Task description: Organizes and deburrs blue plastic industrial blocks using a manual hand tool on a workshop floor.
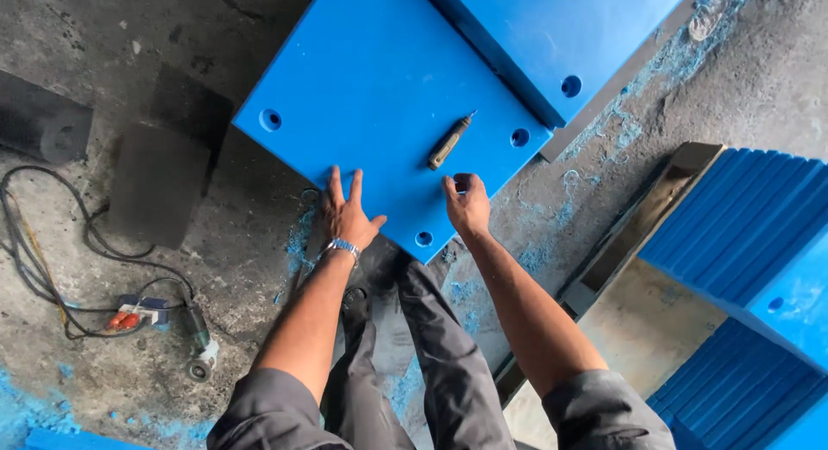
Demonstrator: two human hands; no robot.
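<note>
Resting flat on the floor, the blue plastic slab [379,88] is pressed at its near edge by the left hand [348,215], fingers spread, and right hand [467,205], fingers curled, while the brown-handled tool [449,142] is left ungrasped.

Workshop or fabrication floor. Indicators: rough, stained concrete floor [129,36] dusted with blue plastic shavings [302,239]; thick blue plastic slabs [379,79] with drilled holes; ribbed blue panels [742,217] at right; an angle grinder [200,346] with tangled black cables [52,269] at left.
</note>
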